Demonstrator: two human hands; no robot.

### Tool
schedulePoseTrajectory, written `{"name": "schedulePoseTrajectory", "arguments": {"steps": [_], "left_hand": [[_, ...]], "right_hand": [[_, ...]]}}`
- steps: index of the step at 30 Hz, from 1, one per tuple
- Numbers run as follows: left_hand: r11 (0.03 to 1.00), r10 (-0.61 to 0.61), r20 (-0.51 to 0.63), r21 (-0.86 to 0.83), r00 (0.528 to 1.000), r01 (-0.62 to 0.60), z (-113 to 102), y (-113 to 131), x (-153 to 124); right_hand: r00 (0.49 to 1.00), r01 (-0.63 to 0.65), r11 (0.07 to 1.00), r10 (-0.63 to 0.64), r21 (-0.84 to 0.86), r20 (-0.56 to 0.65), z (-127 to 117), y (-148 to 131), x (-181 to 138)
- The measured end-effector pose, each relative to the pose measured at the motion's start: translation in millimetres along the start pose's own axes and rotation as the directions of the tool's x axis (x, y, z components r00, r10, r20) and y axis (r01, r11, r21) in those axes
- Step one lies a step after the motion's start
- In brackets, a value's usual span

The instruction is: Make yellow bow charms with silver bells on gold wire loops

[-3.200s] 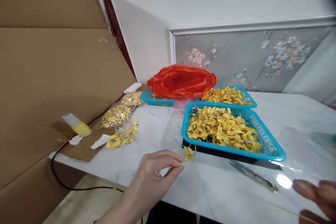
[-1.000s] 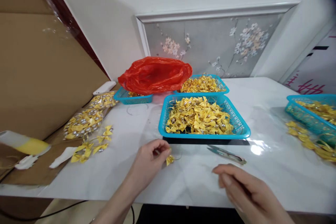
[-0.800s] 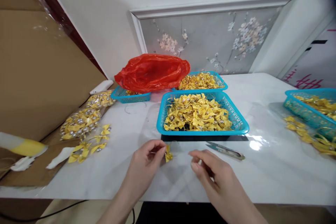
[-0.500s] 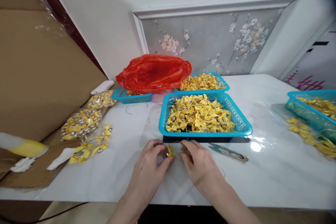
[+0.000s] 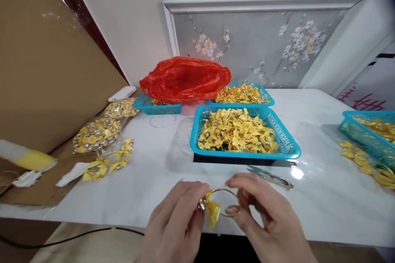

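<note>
Near the table's front edge, my left hand (image 5: 182,218) pinches a yellow ribbon bow (image 5: 212,210) with shiny silver beads or bells at its knot. A thin gold-coloured ring (image 5: 224,190) runs from the bow to the right. My right hand (image 5: 262,213) has its thumb and fingers curled around the far side of that ring, gripping it; the exact contact is partly hidden. Beyond my hands stands a blue plastic basket (image 5: 245,155) heaped with similar yellow bows (image 5: 237,131). Small thread snips (image 5: 273,177) lie just behind my right hand.
A red plastic bag (image 5: 185,80) rests over a small blue basket (image 5: 163,109) at the back. Another blue basket (image 5: 259,86) holds more bows, and one (image 5: 364,125) stands far right. Bagged bows (image 5: 97,135) lie left beside cardboard (image 5: 46,61).
Both hands have come closer to me with the bow, lifting it nearer the camera. Its ring now shows clearly between them. The view has shifted slightly.
</note>
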State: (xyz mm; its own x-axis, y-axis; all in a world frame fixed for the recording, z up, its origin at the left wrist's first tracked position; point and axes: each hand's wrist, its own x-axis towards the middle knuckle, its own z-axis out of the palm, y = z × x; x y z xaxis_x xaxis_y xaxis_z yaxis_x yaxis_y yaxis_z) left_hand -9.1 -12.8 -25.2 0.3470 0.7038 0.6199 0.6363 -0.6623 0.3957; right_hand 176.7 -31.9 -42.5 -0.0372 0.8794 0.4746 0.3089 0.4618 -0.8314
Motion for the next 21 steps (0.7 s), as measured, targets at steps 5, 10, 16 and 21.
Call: {"name": "schedulePoseTrajectory", "arguments": {"steps": [5, 10, 16, 21], "left_hand": [[0.999, 0.015, -0.036, 0.052, 0.999, -0.013, -1, 10, -3], [0.995, 0.047, -0.076, 0.089, 0.996, -0.04, 4, 16, -2], [0.986, -0.143, 0.013, -0.079, 0.99, 0.143, 4, 13, -7], [0.595, -0.42, 0.382, -0.57, 0.823, 0.567, -11, 7, -1]], "right_hand": [[0.999, 0.031, 0.999, -0.032, -0.034, -0.044, -6, -14, -16], [0.996, -0.089, 0.994, 0.087, 0.059, 0.037, 0, -15, -9], [0.974, -0.224, 0.96, 0.215, 0.165, 0.07, 4, -19, -1], [0.987, -0.159, 0.982, 0.155, 0.101, 0.044, -5, -23, 0]]}}
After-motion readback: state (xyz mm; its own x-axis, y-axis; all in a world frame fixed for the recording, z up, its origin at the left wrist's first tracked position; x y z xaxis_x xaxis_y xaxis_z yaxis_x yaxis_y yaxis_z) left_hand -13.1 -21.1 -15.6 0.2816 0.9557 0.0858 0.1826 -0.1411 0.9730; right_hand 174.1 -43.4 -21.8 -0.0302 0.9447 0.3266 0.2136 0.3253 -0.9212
